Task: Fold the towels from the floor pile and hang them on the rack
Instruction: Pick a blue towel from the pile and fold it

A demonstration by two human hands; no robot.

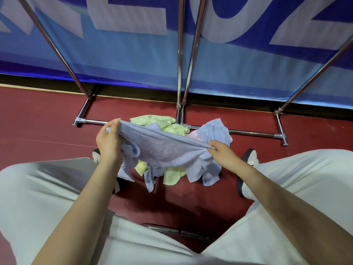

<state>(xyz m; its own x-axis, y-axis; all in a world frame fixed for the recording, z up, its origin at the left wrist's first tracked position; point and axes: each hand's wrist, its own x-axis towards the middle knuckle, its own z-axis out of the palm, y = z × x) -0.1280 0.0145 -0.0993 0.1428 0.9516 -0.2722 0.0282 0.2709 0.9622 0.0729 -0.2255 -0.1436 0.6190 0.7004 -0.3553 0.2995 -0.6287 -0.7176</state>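
A light blue towel (162, 148) is stretched between my hands above the floor pile. My left hand (109, 139) grips its upper left corner, fingers curled over the edge. My right hand (222, 153) pinches the right corner lower down. The towel's loose lower edge hangs crumpled. Beneath it lies the pile (170, 129) of yellow-green, blue and pink towels on the red floor. The chrome rack (180, 54) stands just behind the pile, its poles rising out of view.
The rack's base bar (248, 133) runs across the floor behind the pile, with feet at both ends. A blue banner (133, 54) covers the wall behind. My knees in white trousers (47, 188) flank the pile, shoes beside it.
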